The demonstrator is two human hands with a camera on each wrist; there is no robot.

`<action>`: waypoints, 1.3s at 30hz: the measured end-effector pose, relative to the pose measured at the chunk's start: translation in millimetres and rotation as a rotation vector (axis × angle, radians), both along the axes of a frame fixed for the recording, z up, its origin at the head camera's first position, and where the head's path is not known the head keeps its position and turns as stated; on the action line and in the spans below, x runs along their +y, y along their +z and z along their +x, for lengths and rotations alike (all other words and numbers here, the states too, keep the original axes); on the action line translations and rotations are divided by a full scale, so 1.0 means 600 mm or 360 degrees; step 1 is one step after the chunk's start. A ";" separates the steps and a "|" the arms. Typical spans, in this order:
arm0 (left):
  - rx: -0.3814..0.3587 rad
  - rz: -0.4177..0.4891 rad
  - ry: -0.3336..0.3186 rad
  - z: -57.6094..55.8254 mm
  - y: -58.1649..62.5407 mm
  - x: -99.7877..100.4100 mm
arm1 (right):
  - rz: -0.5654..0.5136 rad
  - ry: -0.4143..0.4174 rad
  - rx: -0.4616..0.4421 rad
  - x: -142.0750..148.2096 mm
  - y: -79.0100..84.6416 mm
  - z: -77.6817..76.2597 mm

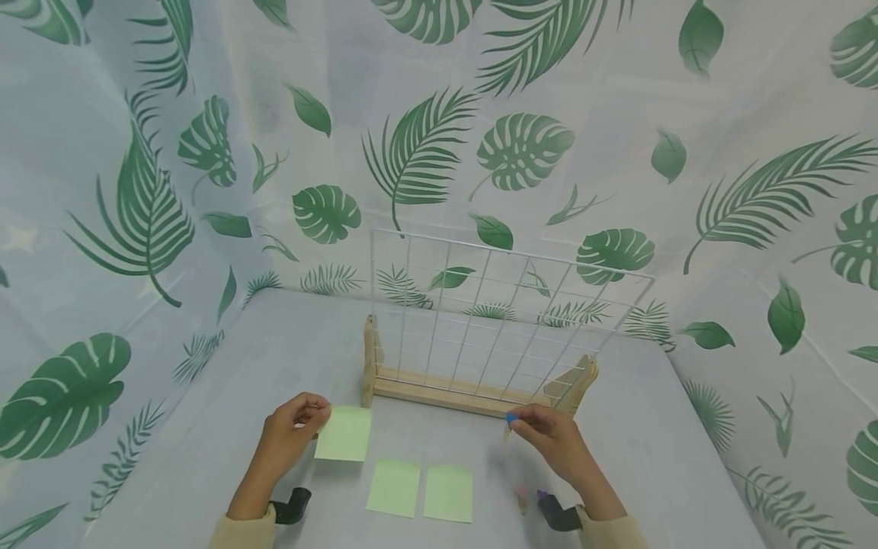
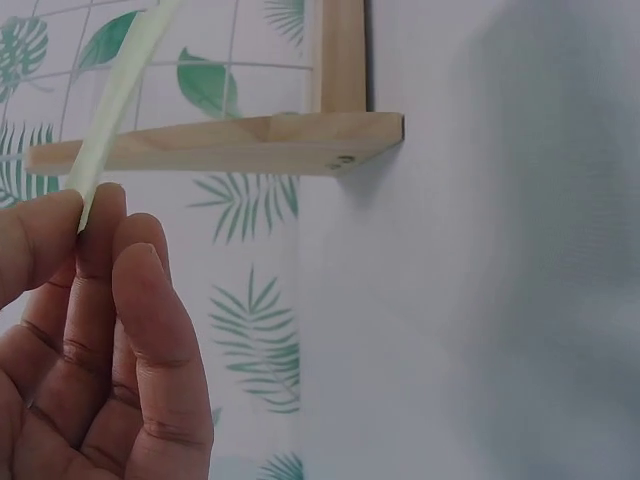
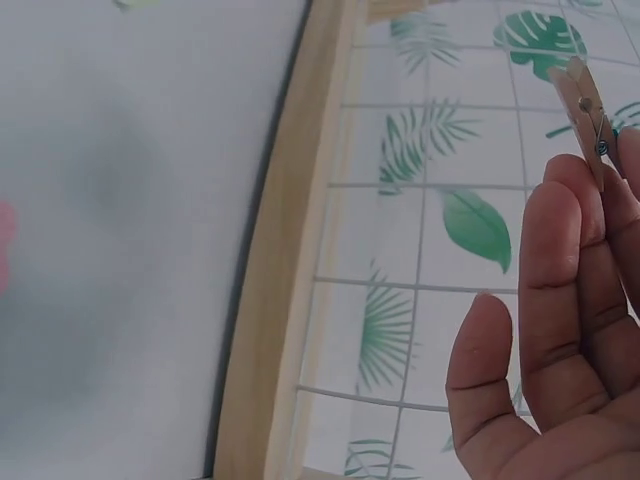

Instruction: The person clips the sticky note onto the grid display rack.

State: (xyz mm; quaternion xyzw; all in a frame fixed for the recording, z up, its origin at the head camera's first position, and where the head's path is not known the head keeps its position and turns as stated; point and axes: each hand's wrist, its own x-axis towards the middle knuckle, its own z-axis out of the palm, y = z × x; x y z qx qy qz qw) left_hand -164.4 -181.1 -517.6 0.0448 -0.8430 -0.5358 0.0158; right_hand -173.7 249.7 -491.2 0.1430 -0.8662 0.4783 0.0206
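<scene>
My left hand (image 1: 295, 425) pinches a pale green sticky note (image 1: 345, 436) by its upper left edge, above the table. Seen edge-on in the left wrist view, the note (image 2: 112, 110) sits between thumb and fingers. Between its thumb and fingertips, my right hand (image 1: 554, 442) pinches a small wooden clothespin (image 3: 585, 112) with a blue top, held before the right end of the rack. Two more green notes, a left one (image 1: 394, 488) and a right one (image 1: 448, 492), lie side by side on the table between the hands.
A white wire grid (image 1: 466, 320) stands upright in a wooden base (image 1: 439, 393) behind the hands. A pink-topped clothespin (image 1: 521, 498) lies near the right wrist, with a purple piece (image 1: 542, 495) beside it. Leaf-patterned cloth (image 1: 425, 99) encloses the table (image 1: 288, 343).
</scene>
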 end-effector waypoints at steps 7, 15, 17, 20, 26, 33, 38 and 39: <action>0.0056 0.0001 -0.0011 -0.002 0.009 0.012 | 0.0028 0.0031 0.0036 0.001 0.012 -0.003; 0.0091 0.0057 -0.0015 -0.007 0.020 0.023 | -0.0033 0.0030 0.0090 -0.008 0.028 -0.006; 0.0101 0.0079 -0.0023 -0.007 0.022 0.027 | -0.0056 0.0028 0.0090 -0.011 0.030 -0.006; 0.0114 0.0111 -0.0029 -0.007 0.020 0.032 | -0.0073 0.0028 0.0106 -0.015 0.031 -0.005; 0.0151 0.0163 -0.0025 -0.011 0.015 0.039 | -0.0101 0.0006 0.0172 -0.022 0.036 -0.005; 0.0183 0.0166 -0.0038 -0.012 0.022 0.046 | -0.0163 -0.0014 0.0176 -0.028 0.039 -0.002; 0.0220 0.0152 -0.0049 -0.015 0.028 0.049 | -0.0203 -0.0022 0.0189 -0.032 0.040 -0.003; 0.0231 0.0154 -0.0053 -0.015 0.029 0.050 | -0.0206 -0.0022 0.0199 -0.033 0.040 -0.003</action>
